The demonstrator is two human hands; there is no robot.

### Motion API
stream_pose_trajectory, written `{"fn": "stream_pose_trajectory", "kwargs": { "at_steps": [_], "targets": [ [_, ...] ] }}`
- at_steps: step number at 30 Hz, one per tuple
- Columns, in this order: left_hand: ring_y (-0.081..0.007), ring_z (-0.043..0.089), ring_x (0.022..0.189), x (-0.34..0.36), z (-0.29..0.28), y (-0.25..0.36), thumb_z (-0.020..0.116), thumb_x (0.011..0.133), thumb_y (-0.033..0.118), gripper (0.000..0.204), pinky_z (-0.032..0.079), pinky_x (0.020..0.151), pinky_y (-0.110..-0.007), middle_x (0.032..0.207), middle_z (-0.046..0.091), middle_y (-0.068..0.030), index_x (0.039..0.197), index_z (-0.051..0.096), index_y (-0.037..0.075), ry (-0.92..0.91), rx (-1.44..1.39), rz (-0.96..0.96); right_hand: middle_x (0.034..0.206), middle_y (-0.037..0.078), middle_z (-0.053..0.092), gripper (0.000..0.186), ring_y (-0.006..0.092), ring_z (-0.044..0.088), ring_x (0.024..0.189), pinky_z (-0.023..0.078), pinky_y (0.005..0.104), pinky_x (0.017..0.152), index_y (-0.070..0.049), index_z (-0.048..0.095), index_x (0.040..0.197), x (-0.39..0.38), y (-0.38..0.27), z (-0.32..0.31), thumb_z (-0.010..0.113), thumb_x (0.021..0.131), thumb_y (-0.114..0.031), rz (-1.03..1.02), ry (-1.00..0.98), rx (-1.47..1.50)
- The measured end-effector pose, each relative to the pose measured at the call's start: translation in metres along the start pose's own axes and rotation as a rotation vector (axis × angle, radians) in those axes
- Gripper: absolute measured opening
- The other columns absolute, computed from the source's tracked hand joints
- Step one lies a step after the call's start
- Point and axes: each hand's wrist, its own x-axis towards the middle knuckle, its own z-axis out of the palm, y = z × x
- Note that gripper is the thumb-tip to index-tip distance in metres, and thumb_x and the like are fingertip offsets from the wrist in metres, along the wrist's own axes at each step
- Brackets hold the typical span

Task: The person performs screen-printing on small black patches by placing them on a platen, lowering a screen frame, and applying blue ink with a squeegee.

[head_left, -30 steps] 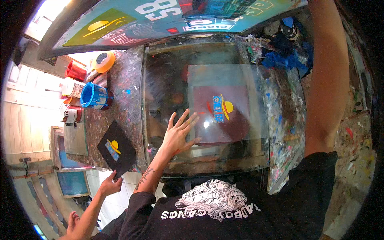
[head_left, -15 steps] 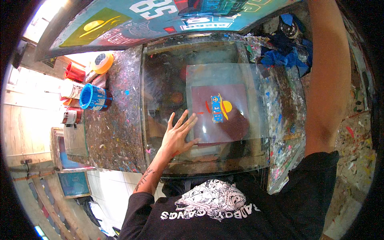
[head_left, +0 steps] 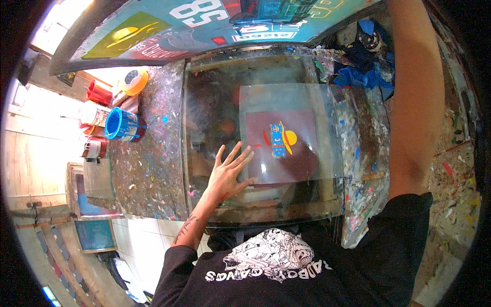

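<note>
My left hand [head_left: 231, 169] lies with fingers spread on the glass worktop [head_left: 209, 87], at the left edge of a clear sheet [head_left: 286, 94]. A maroon square piece [head_left: 307, 163] shows under the sheet, with a print of a yellow hat shape [head_left: 289, 137], blue lettering and red marks. My right forearm [head_left: 417, 117] rises to the top edge of the picture; my right hand is out of sight. Above the worktop a raised screen frame [head_left: 199, 33] carries painted designs.
Ink pots, including a blue one [head_left: 125, 124] and a red one [head_left: 97, 93], and an orange container [head_left: 134, 81] stand on the paint-spattered bench [head_left: 143, 179] at left. Blue crumpled rags [head_left: 363, 77] lie at the back right. A small framed screen [head_left: 94, 236] sits lower left.
Another person's hand, which held a black printed square at the lower left a second ago, has left the view with it. My left hand stays in about the same place.
</note>
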Motion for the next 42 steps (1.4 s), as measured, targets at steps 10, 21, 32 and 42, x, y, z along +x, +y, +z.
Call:
{"fn": "stream_pose_trajectory", "kwargs": {
  "at_steps": [10, 21, 32, 42],
  "targets": [
    [-0.0248, 0.039, 0.15, 0.002, 0.001, -0.003, 0.07, 0.092, 0.038, 0.053, 0.019, 0.124, -0.056, 0.153, 0.055, -0.0039, 0.139, 0.064, 0.014, 0.137, -0.134, -0.001, 0.094, 0.017, 0.076, 0.066, 0.0242, 0.069, 0.084, 0.053, 0.0359, 0.077, 0.007, 0.077, 0.1, 0.012, 0.019, -0.003, 0.085, 0.07, -0.052, 0.067, -0.034, -0.004],
    [-0.0415, 0.046, 0.142, 0.12, -0.073, 0.15, 0.07, 0.092, 0.023, 0.059, 0.034, 0.118, -0.05, 0.152, 0.049, -0.027, 0.146, 0.055, 0.005, 0.343, -0.922, 0.294, 0.102, 0.027, 0.074, 0.084, 0.0328, 0.071, 0.09, 0.056, 0.037, 0.082, 0.012, 0.072, 0.11, -0.004, 0.02, -0.012, 0.084, 0.066, -0.059, 0.151, -0.09, -0.077],
    [-0.0288, 0.059, 0.097, -0.056, -0.114, 0.056, 0.089, 0.072, 0.041, 0.053, 0.045, 0.09, -0.044, 0.102, 0.065, -0.0113, 0.101, 0.065, 0.003, 0.346, -0.007, -0.158, 0.09, 0.009, 0.058, 0.055, 0.0295, 0.059, 0.086, 0.047, 0.042, 0.078, -0.006, 0.058, 0.098, -0.259, -0.063, 0.165, 0.084, 0.069, -0.045, -0.054, -0.023, -0.026],
    [-0.0333, 0.06, 0.099, -0.071, -0.03, 0.043, 0.09, 0.064, 0.019, 0.05, 0.042, 0.091, -0.046, 0.104, 0.066, -0.0122, 0.103, 0.062, 0.003, 0.404, -0.105, -0.154, 0.096, 0.011, 0.064, 0.029, 0.0292, 0.065, 0.094, 0.051, 0.0426, 0.083, -0.006, 0.06, 0.103, -0.226, -0.004, 0.279, 0.07, 0.09, -0.03, -0.012, -0.182, 0.002]
  ]
}}
